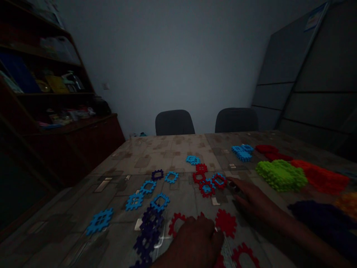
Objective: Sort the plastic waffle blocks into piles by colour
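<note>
My left hand (196,238) is low over the table with its fingers bunched and curled down on a red toothed plastic piece (202,214); most of that piece is hidden under the fingers. Beside it lie a red square frame piece (176,223) and a solid red piece (226,222). Farther forward, my right hand (248,191) stretches in from the right, fingers extended and thumb apart. Its fingertips reach the edge of a red frame piece (219,181) with blue showing at it. That piece adjoins a cluster of red and blue pieces (206,188).
Light blue pieces (134,201) and dark purple pieces (150,219) lie to the left. On the right are stacks of green (281,175), orange-red (320,175) and dark purple pieces (320,216). Two chairs (174,122) stand behind the table, with a shelf unit (80,126) at left.
</note>
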The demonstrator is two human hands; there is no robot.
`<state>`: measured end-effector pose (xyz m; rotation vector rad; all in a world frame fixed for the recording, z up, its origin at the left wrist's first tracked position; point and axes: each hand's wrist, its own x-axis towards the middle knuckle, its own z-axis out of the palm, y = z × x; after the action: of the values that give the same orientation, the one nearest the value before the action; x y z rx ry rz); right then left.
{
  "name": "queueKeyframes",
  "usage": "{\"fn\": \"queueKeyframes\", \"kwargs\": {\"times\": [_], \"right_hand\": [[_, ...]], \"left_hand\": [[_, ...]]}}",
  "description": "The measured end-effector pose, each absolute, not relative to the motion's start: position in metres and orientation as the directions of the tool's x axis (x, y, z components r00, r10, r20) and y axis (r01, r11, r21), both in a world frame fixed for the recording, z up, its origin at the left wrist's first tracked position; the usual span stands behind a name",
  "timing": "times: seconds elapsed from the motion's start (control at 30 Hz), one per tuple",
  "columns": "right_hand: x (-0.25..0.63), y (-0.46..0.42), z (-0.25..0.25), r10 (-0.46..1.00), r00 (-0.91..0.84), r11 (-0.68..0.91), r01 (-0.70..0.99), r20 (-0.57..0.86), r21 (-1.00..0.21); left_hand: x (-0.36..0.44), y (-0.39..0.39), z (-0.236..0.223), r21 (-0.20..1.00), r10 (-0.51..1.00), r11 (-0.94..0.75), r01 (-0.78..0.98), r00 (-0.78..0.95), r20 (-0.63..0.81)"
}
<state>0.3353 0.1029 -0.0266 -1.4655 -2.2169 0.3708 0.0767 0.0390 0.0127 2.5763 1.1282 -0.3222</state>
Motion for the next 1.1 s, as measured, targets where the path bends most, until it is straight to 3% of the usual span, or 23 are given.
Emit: {"fn": "queueKeyframes", "kwargs": {"times": [0.23, 0.37, 0.63, 0.87, 1.1], "right_hand": [[0.323, 0.124, -0.029, 0.925, -0.320, 0.377, 0.832, 0.202, -0.407], [0.317, 0.141, -0.033, 0.889, -0.407, 0.457, 0.819, 0.210, -0.346], [0.315, 0.174, -0.045, 0.791, -0.584, 0.612, 0.753, 0.183, -0.242], [0.330, 0.163, -0.037, 0.775, -0.601, 0.631, 0.748, 0.195, -0.207], [0.332, 0.163, -0.026, 0.750, -0.649, 0.658, 0.713, 0.128, -0.241]], "left_hand": [[0.082, 0.040, 0.023, 0.238, 0.740, -0.495, 0.836, 0.549, -0.389], [0.083, 0.041, 0.018, 0.302, 0.770, -0.412, 0.860, 0.506, -0.388], [0.071, 0.042, -0.010, 0.256, 0.741, -0.587, 0.768, 0.637, -0.211], [0.068, 0.040, 0.003, 0.240, 0.715, -0.610, 0.755, 0.656, -0.244], [0.067, 0.042, -0.012, 0.213, 0.690, -0.666, 0.715, 0.699, -0.186]]}}
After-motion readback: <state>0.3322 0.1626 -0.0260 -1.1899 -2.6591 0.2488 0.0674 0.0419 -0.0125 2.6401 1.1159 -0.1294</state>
